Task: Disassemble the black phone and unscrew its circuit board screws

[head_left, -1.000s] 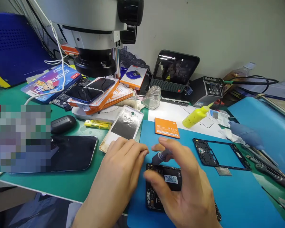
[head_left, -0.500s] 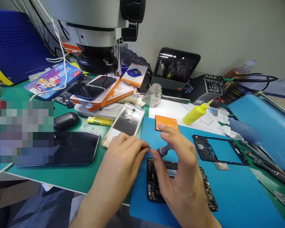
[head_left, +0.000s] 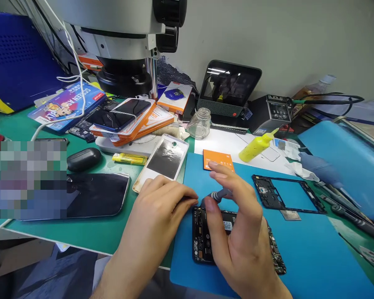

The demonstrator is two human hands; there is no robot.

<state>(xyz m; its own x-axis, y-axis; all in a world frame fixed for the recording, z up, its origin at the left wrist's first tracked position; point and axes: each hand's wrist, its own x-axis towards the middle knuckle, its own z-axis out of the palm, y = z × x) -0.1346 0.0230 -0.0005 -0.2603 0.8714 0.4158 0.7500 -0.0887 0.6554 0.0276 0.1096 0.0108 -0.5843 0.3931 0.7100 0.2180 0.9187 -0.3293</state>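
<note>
An opened phone [head_left: 199, 238] with its dark battery and circuit board exposed lies on the blue mat [head_left: 311, 253]. Above its upper edge, my right hand [head_left: 246, 232] grips a grey ringed screwdriver [head_left: 217, 196] between thumb and fingers, the other fingers curled over it. My left hand [head_left: 157, 216] is closed in a pinch just left of the screwdriver's end, by the phone's top left corner; whatever lies between its fingertips is hidden. An orange battery [head_left: 217, 160] is behind my right fingers. To the right rests a black phone mid-frame [head_left: 269, 195].
A white phone back cover [head_left: 165, 158], a yellow lighter [head_left: 130, 159] and a dark phone [head_left: 96, 195] lie left. A microscope [head_left: 121, 50] stands over stacked boxes. Behind are a glass jar [head_left: 200, 124] and yellow bottle [head_left: 255, 147]; tools [head_left: 355, 220] lie right.
My right thumb has shifted slightly right and the screwdriver has turned a little in my fingers. My left hand stays pinched in nearly the same spot.
</note>
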